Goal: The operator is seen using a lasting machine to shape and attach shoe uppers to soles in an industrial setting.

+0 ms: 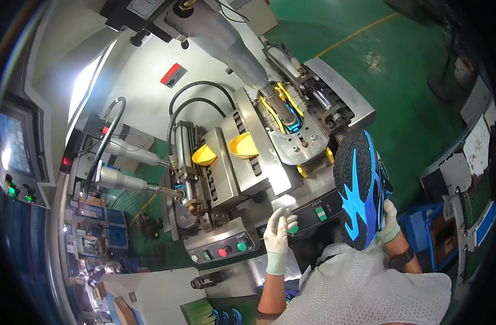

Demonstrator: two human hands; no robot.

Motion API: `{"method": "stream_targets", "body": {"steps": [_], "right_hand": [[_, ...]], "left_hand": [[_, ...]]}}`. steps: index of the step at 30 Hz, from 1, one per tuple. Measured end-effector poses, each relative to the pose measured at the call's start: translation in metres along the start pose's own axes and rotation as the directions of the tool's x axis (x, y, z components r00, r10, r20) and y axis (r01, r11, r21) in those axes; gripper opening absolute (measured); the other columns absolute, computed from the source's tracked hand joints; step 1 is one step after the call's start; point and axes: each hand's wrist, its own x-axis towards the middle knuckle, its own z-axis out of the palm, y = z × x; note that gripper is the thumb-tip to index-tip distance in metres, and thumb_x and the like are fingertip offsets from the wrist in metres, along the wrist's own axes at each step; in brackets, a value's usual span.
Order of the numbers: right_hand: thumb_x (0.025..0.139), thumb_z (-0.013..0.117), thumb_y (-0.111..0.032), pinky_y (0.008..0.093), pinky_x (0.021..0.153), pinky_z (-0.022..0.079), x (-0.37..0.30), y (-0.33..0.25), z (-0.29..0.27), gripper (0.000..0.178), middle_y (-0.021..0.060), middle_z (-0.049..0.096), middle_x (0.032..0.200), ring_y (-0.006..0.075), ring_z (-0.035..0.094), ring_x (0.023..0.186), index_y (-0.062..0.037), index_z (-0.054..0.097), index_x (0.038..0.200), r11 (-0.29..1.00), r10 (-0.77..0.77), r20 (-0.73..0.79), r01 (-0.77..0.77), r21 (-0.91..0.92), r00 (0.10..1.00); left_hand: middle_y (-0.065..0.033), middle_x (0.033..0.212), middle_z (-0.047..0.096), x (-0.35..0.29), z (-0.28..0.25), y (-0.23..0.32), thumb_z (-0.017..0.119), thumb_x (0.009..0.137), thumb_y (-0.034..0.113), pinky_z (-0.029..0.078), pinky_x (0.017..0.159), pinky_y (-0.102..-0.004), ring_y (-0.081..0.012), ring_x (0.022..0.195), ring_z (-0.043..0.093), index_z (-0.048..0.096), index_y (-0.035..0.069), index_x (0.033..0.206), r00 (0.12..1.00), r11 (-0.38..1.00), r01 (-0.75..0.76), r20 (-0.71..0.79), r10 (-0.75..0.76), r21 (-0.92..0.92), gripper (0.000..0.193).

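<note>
My right hand (389, 220), in a white glove, is closed on a shoe (358, 190) at the right of the machine. The shoe stands on end, showing its black and bright blue sole; it hides part of my fingers. In a white glove too, my left hand (279, 232) is at the machine's front edge, fingers apart and slightly bent, with nothing in them. Beside its fingertips is a green button (293, 229); whether they touch cannot be made out. Under the press arm (275, 103), a blue piece (295, 123) sits between yellow pads (271, 115).
Two yellow cupped pads (243, 146) are on the machine's left station. A control box (224, 242) with red and green buttons juts out at the front left. Blue crates (419, 230) stand at the right. More shoes (226, 316) lie at the bottom, near a white table (161, 292).
</note>
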Motion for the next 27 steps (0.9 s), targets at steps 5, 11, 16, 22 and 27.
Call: {"method": "stream_targets", "body": {"steps": [5, 11, 16, 22, 27], "right_hand": [[0.084, 0.08, -0.027, 0.0437, 0.104, 0.051, 0.006, 0.005, -0.007, 0.069, 0.0144, 0.063, 0.132, 0.0285, 0.064, 0.117, -0.0005, 0.051, 0.14, 1.0, -0.012, 0.053, 0.012, 0.004, 0.999], [0.083, 0.081, -0.028, 0.0439, 0.105, 0.05, 0.01, 0.011, 0.004, 0.072, 0.0146, 0.062, 0.133, 0.0288, 0.063, 0.118, -0.0002, 0.049, 0.141, 1.0, 0.001, 0.076, 0.0, -0.014, 0.997], [0.083, 0.081, -0.03, 0.0434, 0.104, 0.051, 0.017, 0.012, 0.011, 0.076, 0.0144, 0.062, 0.133, 0.0279, 0.063, 0.118, 0.0004, 0.046, 0.143, 0.998, 0.013, 0.102, -0.007, -0.057, 0.995], [0.081, 0.083, -0.03, 0.0388, 0.099, 0.054, 0.023, 0.015, 0.012, 0.076, 0.0139, 0.063, 0.13, 0.025, 0.066, 0.114, 0.0006, 0.047, 0.141, 0.991, -0.038, 0.105, 0.05, -0.12, 0.994], [0.079, 0.085, -0.03, 0.0372, 0.098, 0.054, 0.022, 0.009, 0.027, 0.08, 0.0118, 0.063, 0.13, 0.0229, 0.065, 0.114, -0.0005, 0.046, 0.142, 0.97, -0.081, 0.092, 0.1, -0.221, 0.992]], "left_hand": [[-0.0187, 0.127, 0.062, 0.006, -0.004, 0.0, 0.052, 0.105, 0.019, 0.058, 0.09, -0.0351, -0.0268, 0.107, 0.069, 0.049, -0.007, 0.138, 1.0, 1.0, 0.023, 0.021, -0.023, -0.005, 0.042], [-0.0205, 0.127, 0.061, 0.015, -0.008, -0.001, 0.052, 0.105, 0.018, 0.059, 0.088, -0.0339, -0.0263, 0.104, 0.069, 0.048, -0.007, 0.138, 0.998, 1.0, -0.029, 0.048, 0.028, 0.012, 0.041], [-0.0218, 0.13, 0.061, 0.023, -0.008, 0.009, 0.052, 0.105, 0.016, 0.058, 0.092, -0.0363, -0.0281, 0.11, 0.067, 0.048, -0.007, 0.139, 0.996, 0.998, -0.056, 0.072, 0.057, -0.025, 0.041], [-0.0228, 0.133, 0.058, 0.029, 0.002, 0.036, 0.051, 0.105, 0.016, 0.056, 0.097, -0.0386, -0.0317, 0.116, 0.064, 0.044, -0.008, 0.141, 0.996, 0.996, -0.052, 0.073, 0.047, 0.066, 0.044], [-0.0245, 0.139, 0.053, 0.039, 0.014, 0.046, 0.052, 0.105, 0.016, 0.053, 0.101, -0.0398, -0.032, 0.122, 0.061, 0.041, -0.008, 0.144, 0.983, 0.985, -0.162, 0.098, 0.157, 0.051, 0.047]]}}
